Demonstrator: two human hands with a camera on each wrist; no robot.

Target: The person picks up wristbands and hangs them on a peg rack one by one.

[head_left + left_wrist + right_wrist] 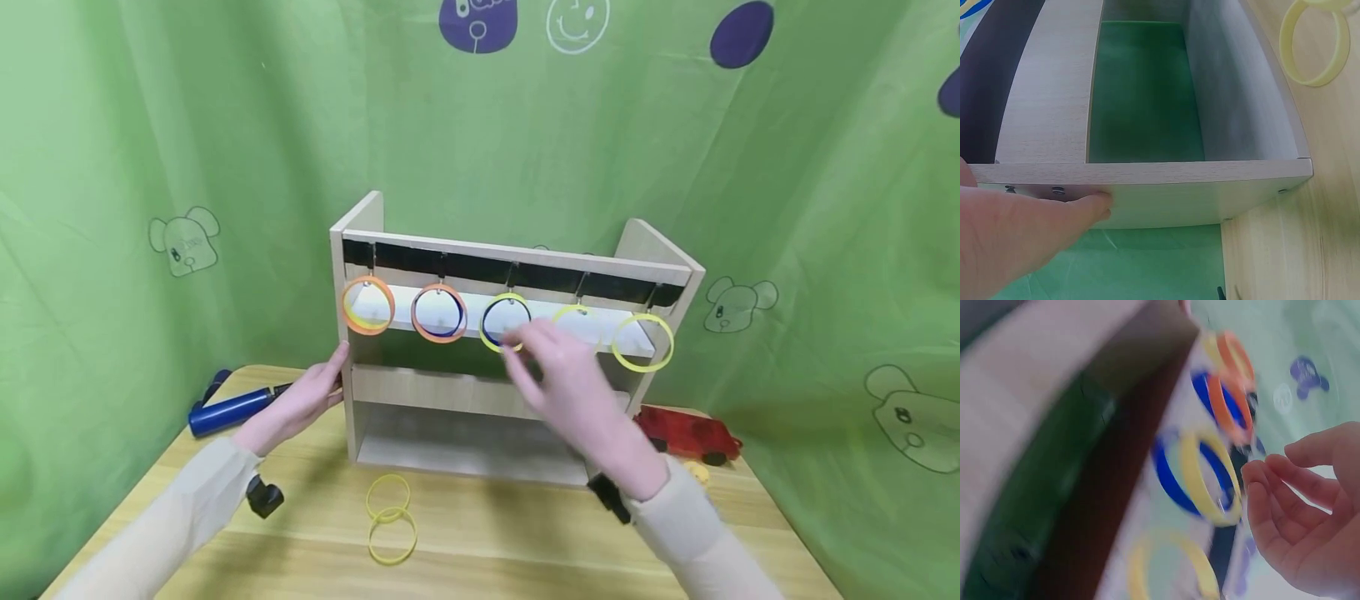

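Note:
My left hand (pixel 311 393) rests against the left side panel of a pale wooden rack (pixel 442 387), and its fingers lie along the panel's outer face in the left wrist view. In front of the rack, my right hand (pixel 562 375) is raised near a yellow ring (pixel 486 340) that hangs with a blue ring (pixel 1166 478) on the middle hook. In the right wrist view its fingers are loosely bent with nothing between them. Orange rings (pixel 392 310) hang on the two left hooks, paired with yellow and blue ones. Yellow rings (pixel 670 350) hang on the two right hooks, one partly hidden by my hand.
Two overlapping yellow rings (pixel 415 542) lie on the wooden table (pixel 465 550) before the rack. A blue cylinder (pixel 231 412) lies behind my left forearm. A red toy car (pixel 693 433) stands at the right, beside a small yellow object (pixel 697 472). Green curtain (pixel 262 125) surrounds the table.

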